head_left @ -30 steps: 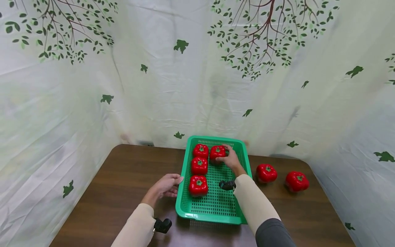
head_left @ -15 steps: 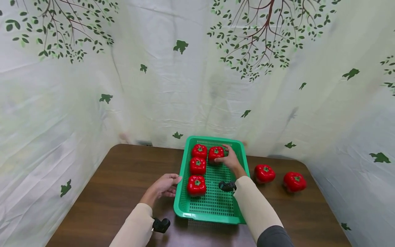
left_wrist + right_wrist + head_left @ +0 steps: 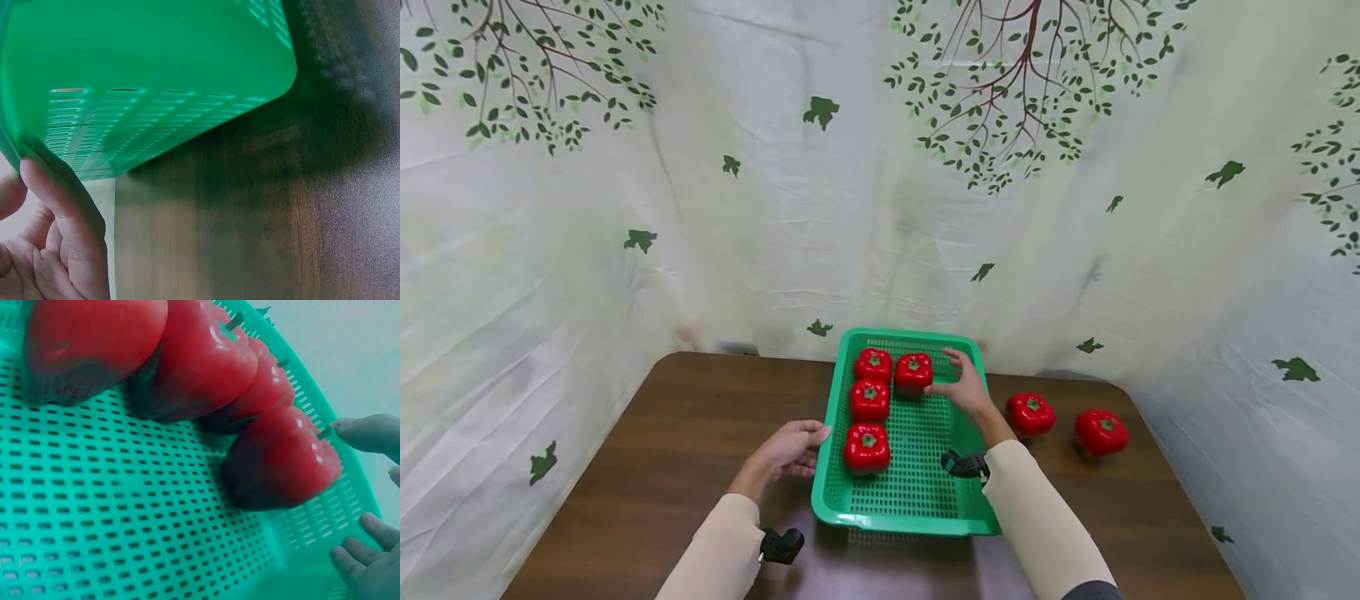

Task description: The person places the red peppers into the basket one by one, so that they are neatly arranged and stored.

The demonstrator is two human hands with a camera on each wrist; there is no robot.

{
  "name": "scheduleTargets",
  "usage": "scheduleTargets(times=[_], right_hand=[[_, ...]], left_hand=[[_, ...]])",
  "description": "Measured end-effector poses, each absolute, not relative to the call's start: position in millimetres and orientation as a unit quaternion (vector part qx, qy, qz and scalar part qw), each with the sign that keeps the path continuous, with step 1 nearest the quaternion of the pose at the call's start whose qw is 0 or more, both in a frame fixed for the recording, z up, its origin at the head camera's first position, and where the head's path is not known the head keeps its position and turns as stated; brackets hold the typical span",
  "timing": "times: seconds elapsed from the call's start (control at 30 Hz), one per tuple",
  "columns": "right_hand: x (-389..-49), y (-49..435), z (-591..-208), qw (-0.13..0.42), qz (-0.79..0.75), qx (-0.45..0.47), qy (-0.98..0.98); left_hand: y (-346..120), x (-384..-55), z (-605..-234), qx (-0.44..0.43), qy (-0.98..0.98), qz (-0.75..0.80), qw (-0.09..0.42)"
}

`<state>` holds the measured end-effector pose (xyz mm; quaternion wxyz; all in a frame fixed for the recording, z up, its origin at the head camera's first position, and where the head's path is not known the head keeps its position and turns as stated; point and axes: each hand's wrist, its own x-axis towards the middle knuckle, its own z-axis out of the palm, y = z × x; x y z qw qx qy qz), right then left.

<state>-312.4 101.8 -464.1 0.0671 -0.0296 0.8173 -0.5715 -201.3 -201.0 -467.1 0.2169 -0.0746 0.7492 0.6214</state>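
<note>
Spreading its fingers and holding nothing: my right hand (image 3: pixel 967 390). Single red bell pepper (image 3: pixel 913 375): stem up, at 9 o'clock from my fingers, just beside my thumb; touching or not, I cannot tell. Nearer hand: the right. Green perforated basket (image 3: pixel 910 525): holds that pepper toward its 12 o'clock end; long axis 12 to 6. My left hand (image 3: pixel 786 450): pinches the basket's 9 o'clock rim. Column of three bell peppers (image 3: pixel 867 448): inside, 7 to 9 o'clock from the single one. Change since half a second ago: my right fingers, then round the pepper's 3 o'clock side, stand wider off it.
</note>
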Motion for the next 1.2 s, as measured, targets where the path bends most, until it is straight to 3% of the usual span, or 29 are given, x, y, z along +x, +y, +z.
scheduleTargets(times=[0.4, 0.73, 1.2], right_hand=[[-293.1, 124.8, -452.2, 0.084, -0.61, -0.111, 0.78], [-274.6, 156.6, -450.7, 0.042, -0.655, -0.171, 0.735], [-257.7, 197.0, -463.0, -0.018, -0.652, -0.169, 0.739]], left_hand=[[-204.1, -200.2, -467.4, -0.073, 0.747, 0.623, 0.223], [-202.1, -203.0, -466.8, -0.067, 0.746, 0.622, 0.229], [-197.9, -205.3, -466.9, -0.06, 0.742, 0.625, 0.234]])
